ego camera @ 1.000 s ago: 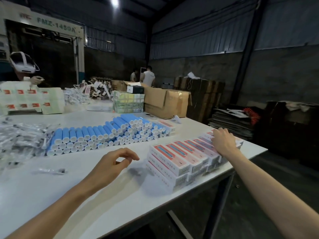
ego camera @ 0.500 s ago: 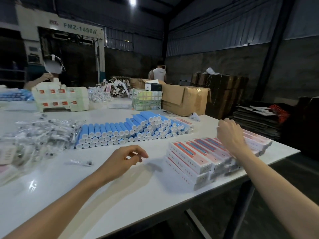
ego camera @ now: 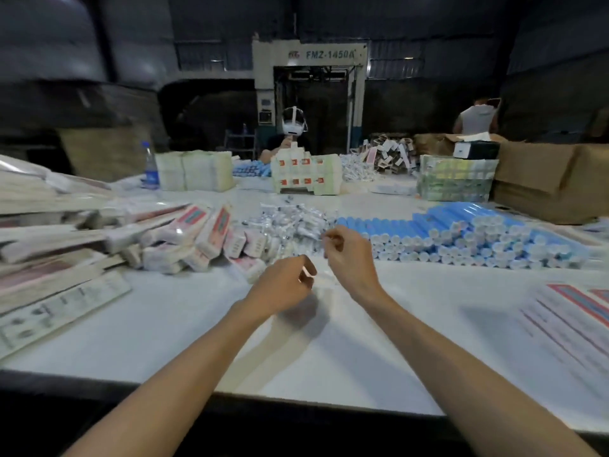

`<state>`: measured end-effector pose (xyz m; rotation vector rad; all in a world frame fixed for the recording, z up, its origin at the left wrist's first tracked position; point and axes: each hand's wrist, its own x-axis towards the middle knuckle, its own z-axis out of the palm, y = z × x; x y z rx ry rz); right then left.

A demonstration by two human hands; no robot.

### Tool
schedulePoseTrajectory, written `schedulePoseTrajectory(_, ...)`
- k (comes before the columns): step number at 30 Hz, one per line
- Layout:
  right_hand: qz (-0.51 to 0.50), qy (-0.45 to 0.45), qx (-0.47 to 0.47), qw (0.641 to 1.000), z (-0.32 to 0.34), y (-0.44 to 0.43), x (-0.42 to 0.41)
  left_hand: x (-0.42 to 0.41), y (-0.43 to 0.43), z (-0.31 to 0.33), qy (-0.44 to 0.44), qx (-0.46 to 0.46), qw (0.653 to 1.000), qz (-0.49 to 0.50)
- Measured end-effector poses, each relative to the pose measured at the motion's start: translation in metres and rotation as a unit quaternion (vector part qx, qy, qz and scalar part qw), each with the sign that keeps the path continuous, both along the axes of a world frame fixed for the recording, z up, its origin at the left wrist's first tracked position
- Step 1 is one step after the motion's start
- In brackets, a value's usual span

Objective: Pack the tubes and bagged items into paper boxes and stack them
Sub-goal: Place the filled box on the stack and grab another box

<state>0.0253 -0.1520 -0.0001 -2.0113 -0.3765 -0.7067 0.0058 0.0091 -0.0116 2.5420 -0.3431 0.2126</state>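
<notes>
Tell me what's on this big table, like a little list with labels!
Table: white table
Right side: blue plastic tubes with white caps, stacked in rows
Middle: heap of small clear bagged items
Left side: pile of white and red paper boxes
Left hand: fingers curled, above the table
Right hand: fingers curled, near the heap
Held things: too blurred to tell

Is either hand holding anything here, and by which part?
The right hand seems to pinch a small clear bagged item by its upper end; the left hand curls at its lower end, grip blurred.
</notes>
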Motion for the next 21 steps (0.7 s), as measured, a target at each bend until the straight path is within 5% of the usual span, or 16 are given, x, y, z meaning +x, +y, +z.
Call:
schedulePoseTrajectory(4,0.082,0.014,-0.092,0.992,-0.044,0.053,0.003,-0.008,0.085,0.007,-0.05,0.138,0.973,0.177)
schedulePoseTrajectory(10,0.125,0.041,-0.051,0.99,-0.063,0.046,0.012,-0.033,0.204,0.02,0.001,0.361,0.821,0.442)
schedulePoseTrajectory(14,0.117,0.076,0.007,0.99,-0.064,0.044,0.018,-0.05,0.24,0.011,0.093,0.412,0.781,0.461)
schedulePoseTrajectory(21,0.112,0.097,0.024,0.989,-0.062,0.044,0.015,-0.05,0.235,0.007,0.049,0.486,0.779,0.394)
